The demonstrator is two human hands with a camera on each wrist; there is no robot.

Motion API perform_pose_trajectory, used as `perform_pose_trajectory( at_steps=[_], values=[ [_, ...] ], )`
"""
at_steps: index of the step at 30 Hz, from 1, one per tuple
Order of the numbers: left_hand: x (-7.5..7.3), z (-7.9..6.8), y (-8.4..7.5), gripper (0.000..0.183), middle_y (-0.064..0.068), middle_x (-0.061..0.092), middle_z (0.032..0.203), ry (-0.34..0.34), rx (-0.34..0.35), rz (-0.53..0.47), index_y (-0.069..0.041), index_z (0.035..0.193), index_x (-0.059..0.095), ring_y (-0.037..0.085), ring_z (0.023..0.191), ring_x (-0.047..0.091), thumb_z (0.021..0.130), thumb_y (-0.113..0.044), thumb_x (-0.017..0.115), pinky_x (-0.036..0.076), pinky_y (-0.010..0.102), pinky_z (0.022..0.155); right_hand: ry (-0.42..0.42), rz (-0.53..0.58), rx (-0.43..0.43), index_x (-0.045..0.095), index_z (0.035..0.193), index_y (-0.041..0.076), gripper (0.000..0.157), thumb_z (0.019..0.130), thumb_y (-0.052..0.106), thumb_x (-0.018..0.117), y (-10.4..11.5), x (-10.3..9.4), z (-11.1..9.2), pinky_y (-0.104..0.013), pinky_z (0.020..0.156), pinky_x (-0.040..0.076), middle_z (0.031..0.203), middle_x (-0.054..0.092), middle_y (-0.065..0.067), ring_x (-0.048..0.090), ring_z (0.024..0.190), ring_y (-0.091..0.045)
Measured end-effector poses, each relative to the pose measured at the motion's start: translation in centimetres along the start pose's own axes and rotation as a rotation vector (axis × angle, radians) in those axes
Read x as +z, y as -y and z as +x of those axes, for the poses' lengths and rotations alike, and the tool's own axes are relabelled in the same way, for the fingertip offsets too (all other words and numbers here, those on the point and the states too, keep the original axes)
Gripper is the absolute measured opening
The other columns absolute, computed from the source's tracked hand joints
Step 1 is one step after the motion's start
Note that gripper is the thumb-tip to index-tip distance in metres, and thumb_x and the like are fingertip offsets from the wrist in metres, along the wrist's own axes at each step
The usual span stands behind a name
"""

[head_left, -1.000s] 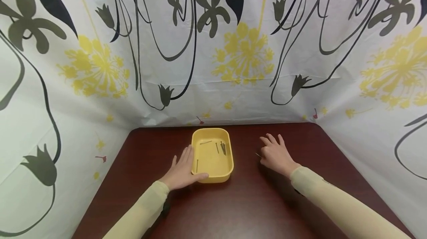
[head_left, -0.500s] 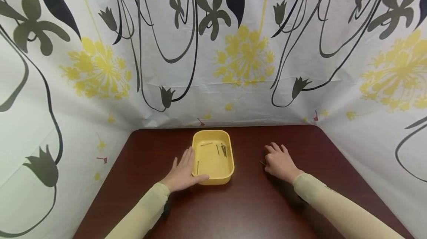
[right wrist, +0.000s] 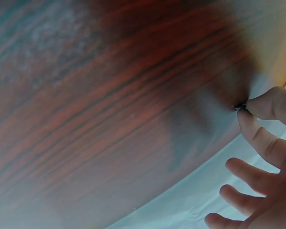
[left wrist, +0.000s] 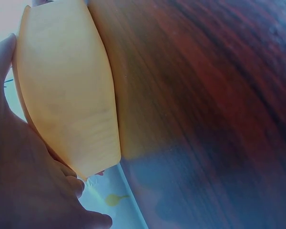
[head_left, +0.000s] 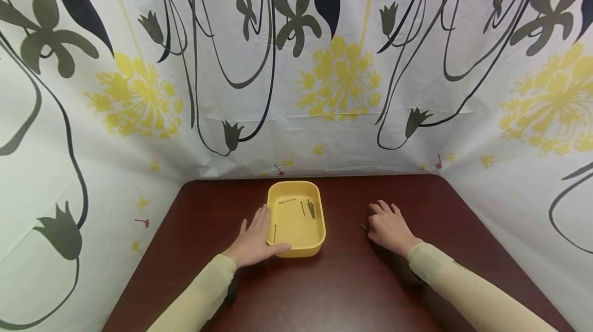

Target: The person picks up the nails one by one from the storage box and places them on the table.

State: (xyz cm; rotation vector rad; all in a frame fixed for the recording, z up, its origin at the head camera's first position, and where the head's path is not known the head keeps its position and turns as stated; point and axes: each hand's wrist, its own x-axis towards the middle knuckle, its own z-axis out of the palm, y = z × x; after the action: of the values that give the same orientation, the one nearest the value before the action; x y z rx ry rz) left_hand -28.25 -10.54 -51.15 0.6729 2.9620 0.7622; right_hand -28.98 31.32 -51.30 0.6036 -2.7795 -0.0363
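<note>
A yellow plastic tray stands on the table, with several thin dark nails lying loose on its floor. My left hand lies along the tray's left side, fingers straight at the rim and thumb over the near left corner. In the left wrist view the tray's side wall fills much of the picture beside that hand. To the right of the tray, my right hand pinches a nail between thumb and index finger, low over the table. Its dark end shows at the fingertips; the other fingers are spread apart.
The dark red-brown wooden table has rounded far corners. A white sheet printed with flowers and vines hangs close behind it and along both sides.
My right hand has shifted slightly right and toward me with the nail, then stays almost still. The left hand keeps its place at the tray, and the head view has tilted a little.
</note>
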Motion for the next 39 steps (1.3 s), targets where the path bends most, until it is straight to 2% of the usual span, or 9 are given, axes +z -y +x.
perform_pose_trajectory(
  at_steps=[5,12,15,22,25,28,31,33,39],
  values=[
    [-0.1,-0.1,-0.1,0.122,0.012,0.003,0.168,0.003,0.002,-0.004,-0.007,0.162,0.002,0.029,0.154,0.004,0.081,-0.077,0.062,0.010,0.068,0.114,-0.021,0.002,-0.012,0.052,0.056,0.026,0.035,0.075,0.015,0.079,0.0,-0.1,-0.1,-0.073,0.100,0.032,0.129,0.060,-0.020,0.043,0.130,-0.047],
    [-0.3,-0.2,-0.3,0.122,0.011,0.001,0.168,0.016,-0.003,0.001,-0.008,0.162,0.001,0.027,0.154,0.002,0.082,-0.078,0.061,0.008,0.066,0.115,0.008,0.008,0.006,0.050,0.056,0.028,0.036,0.077,0.019,0.078,0.1,-0.5,0.2,-0.073,0.102,0.031,0.133,0.059,-0.019,0.042,0.133,-0.046],
    [-0.2,-0.1,-0.2,0.122,0.012,0.002,0.168,0.012,-0.003,0.008,-0.007,0.162,0.002,0.028,0.154,0.003,0.082,-0.078,0.061,0.009,0.066,0.115,-0.005,0.009,0.004,0.049,0.057,0.028,0.036,0.077,0.020,0.078,0.1,-0.7,0.5,-0.073,0.101,0.031,0.132,0.059,-0.019,0.044,0.131,-0.045],
    [-0.1,-0.1,-0.2,0.122,0.012,0.003,0.168,0.003,-0.001,0.000,-0.008,0.162,0.002,0.029,0.154,0.005,0.082,-0.078,0.061,0.010,0.067,0.114,-0.070,0.011,-0.025,0.052,0.061,0.024,0.031,0.075,0.019,0.079,0.1,-1.2,1.6,-0.068,0.093,0.042,0.126,0.061,-0.021,0.051,0.120,-0.041],
    [-0.2,-0.1,-0.2,0.124,0.012,0.004,0.168,0.001,0.001,-0.005,-0.007,0.162,0.003,0.030,0.154,0.005,0.080,-0.082,0.058,0.011,0.068,0.114,-0.082,0.026,-0.025,0.058,0.066,0.022,0.023,0.076,0.020,0.079,0.2,-1.5,2.3,-0.061,0.087,0.048,0.126,0.061,-0.021,0.053,0.118,-0.040],
    [-0.2,-0.1,-0.2,0.125,0.012,0.003,0.168,0.003,0.001,-0.006,-0.006,0.162,0.004,0.029,0.154,0.004,0.079,-0.083,0.057,0.010,0.067,0.114,-0.080,0.052,-0.015,0.062,0.071,0.021,0.016,0.077,0.018,0.077,0.4,-1.9,3.2,-0.053,0.075,0.053,0.126,0.061,-0.021,0.054,0.117,-0.040],
    [-0.3,-0.1,-0.2,0.124,0.011,0.001,0.168,0.009,-0.004,-0.005,-0.007,0.162,0.002,0.027,0.154,0.002,0.080,-0.081,0.059,0.009,0.066,0.115,-0.059,0.101,0.016,0.065,0.076,0.018,0.010,0.080,0.017,0.074,0.8,-2.4,4.1,-0.048,0.063,0.053,0.129,0.059,-0.021,0.054,0.118,-0.041],
    [-0.2,0.0,-0.1,0.124,0.010,0.000,0.169,0.011,-0.009,-0.003,-0.009,0.162,0.000,0.026,0.154,0.002,0.080,-0.080,0.060,0.008,0.065,0.116,-0.043,0.135,0.046,0.068,0.084,0.015,0.005,0.082,0.017,0.073,1.1,-2.8,4.7,-0.047,0.062,0.053,0.131,0.057,-0.021,0.054,0.118,-0.041],
    [-0.1,-0.2,-0.1,0.124,0.012,0.002,0.168,0.006,-0.006,-0.008,-0.008,0.162,0.001,0.028,0.154,0.003,0.080,-0.080,0.060,0.009,0.066,0.115,-0.044,0.212,0.093,0.073,0.109,0.006,0.026,0.086,0.019,0.072,2.2,-3.8,6.7,-0.049,0.073,0.054,0.124,0.059,-0.018,0.060,0.104,-0.034]
  ],
)
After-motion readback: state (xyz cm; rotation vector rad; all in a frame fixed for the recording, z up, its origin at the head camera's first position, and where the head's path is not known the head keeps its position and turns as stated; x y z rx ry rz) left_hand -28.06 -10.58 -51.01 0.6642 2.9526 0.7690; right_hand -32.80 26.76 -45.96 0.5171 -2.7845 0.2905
